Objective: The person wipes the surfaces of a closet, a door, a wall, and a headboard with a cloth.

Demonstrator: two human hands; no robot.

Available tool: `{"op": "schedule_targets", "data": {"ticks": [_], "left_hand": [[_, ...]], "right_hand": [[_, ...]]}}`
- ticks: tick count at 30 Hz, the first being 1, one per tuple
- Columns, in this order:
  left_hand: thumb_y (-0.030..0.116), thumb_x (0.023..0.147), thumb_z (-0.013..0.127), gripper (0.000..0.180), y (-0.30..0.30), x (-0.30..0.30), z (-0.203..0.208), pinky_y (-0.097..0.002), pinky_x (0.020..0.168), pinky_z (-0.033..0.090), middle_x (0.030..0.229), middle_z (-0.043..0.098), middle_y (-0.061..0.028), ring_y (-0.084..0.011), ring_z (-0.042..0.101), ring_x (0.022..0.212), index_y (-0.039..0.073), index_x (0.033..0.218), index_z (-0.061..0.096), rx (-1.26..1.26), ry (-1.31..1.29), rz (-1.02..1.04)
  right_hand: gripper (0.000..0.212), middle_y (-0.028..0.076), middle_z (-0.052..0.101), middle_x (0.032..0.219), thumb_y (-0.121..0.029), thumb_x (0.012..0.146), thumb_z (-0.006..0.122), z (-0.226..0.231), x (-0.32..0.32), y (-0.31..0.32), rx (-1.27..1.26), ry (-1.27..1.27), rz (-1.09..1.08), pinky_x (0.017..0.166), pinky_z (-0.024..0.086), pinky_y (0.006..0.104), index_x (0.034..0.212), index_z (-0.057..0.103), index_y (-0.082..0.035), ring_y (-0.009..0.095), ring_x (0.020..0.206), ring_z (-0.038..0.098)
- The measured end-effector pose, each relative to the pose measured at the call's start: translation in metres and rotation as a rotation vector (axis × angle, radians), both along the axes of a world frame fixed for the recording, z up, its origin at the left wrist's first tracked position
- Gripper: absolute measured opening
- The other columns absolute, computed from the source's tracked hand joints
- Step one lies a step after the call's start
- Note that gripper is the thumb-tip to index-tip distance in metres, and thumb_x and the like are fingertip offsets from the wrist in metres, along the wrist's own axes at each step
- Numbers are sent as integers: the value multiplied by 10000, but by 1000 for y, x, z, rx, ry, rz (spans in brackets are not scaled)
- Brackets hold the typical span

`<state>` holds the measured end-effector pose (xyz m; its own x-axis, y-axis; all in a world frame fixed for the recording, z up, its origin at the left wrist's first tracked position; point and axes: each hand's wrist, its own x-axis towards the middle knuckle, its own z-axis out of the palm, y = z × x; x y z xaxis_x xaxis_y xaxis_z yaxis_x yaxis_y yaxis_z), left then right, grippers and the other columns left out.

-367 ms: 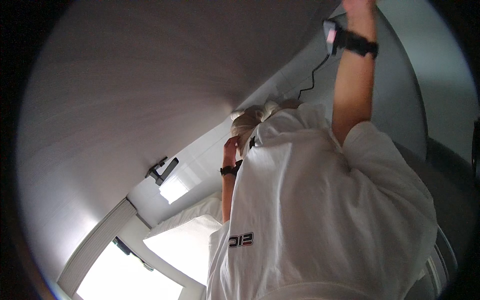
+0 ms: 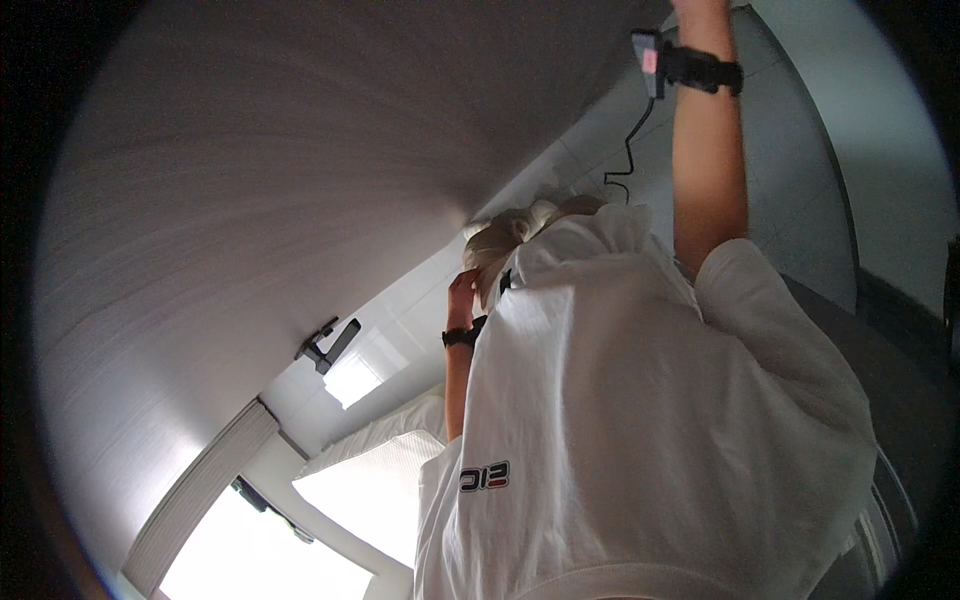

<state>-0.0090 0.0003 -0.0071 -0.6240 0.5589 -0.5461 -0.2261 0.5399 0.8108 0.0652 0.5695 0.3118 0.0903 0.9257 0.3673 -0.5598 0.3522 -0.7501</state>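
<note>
my right hand [image 2: 702, 6] has shifted up and a little left, nearer the broad grey-brown wood-grained door panel [image 2: 280, 170], and the thin black cable [image 2: 630, 145] hanging from the boxy black wrist device [image 2: 648, 62] has taken a new bend. that hand is mostly cut off beside the panel's far upper end, so i cannot tell whether its fingers are open or gripping. my left hand [image 2: 463, 287] hangs just off the panel's diagonal edge, against or just beside my beige cloth trousers [image 2: 492, 247]; whether its fingers are closed on anything, i cannot tell. my loose white cotton t-shirt [image 2: 620, 400] fills the space below and right of the panel, while a black lever handle [image 2: 342, 345] juts from the panel's edge.
</note>
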Motion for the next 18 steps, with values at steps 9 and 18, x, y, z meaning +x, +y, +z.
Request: {"op": "schedule_targets", "data": {"ticks": [9, 18], "left_hand": [[201, 881, 522, 275, 18, 12, 15, -274, 769, 437, 993, 654, -34, -143, 571, 907, 49, 1067, 656, -54, -264, 258], [205, 849, 549, 264, 32, 45, 51, -298, 801, 431, 977, 642, -43, -165, 567, 920, 50, 1034, 654, -227, -250, 367]], "right_hand": [[146, -41, 463, 702, -236, 911, 494, -110, 31, 11, -362, -217, 22, 531, 323, 247, 828, 525, -120, 84, 610, 402], [230, 34, 493, 959, -129, 895, 512, 52, 3, -43, 197, -96, -210, 664, 427, 251, 1105, 540, -40, 126, 797, 507]]}}
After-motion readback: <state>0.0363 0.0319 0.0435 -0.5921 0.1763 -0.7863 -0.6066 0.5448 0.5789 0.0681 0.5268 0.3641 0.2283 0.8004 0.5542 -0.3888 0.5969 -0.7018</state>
